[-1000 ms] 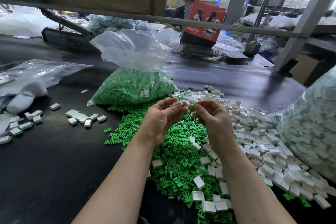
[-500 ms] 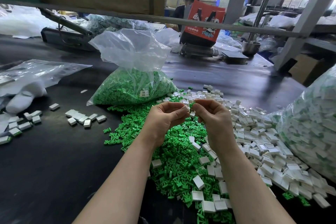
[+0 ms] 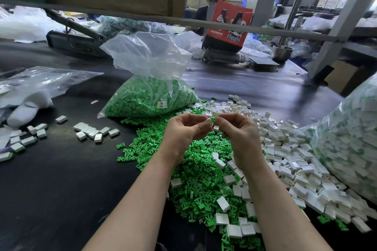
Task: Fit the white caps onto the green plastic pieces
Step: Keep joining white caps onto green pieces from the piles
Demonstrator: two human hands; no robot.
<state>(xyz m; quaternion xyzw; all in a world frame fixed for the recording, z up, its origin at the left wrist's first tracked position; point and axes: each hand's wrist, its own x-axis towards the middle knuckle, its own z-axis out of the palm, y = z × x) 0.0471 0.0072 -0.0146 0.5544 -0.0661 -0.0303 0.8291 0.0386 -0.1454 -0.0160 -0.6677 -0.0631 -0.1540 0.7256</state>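
- Both hands raised together above the green pile (image 3: 183,171), fingertips meeting.
- Left hand (image 3: 184,134): fingers curled, pinching a white cap (image 3: 208,122) at the tips.
- Right hand (image 3: 238,134): fingers curled, pinching a green piece (image 3: 213,119) just beside the cap; a second white cap may sit lower in the fingers, view too tight to be sure.
- Step in hand, as judged: mating the piece with the cap; the two touch, not seen fully seated.
- Next move calls for squaring the piece to the cap's open side, then a firm press home.
- Loose white caps (image 3: 285,161) heaped to the right; bag of green pieces (image 3: 146,100) behind; finished-looking units (image 3: 93,131) lie well to the left on the dark table (image 3: 51,189).
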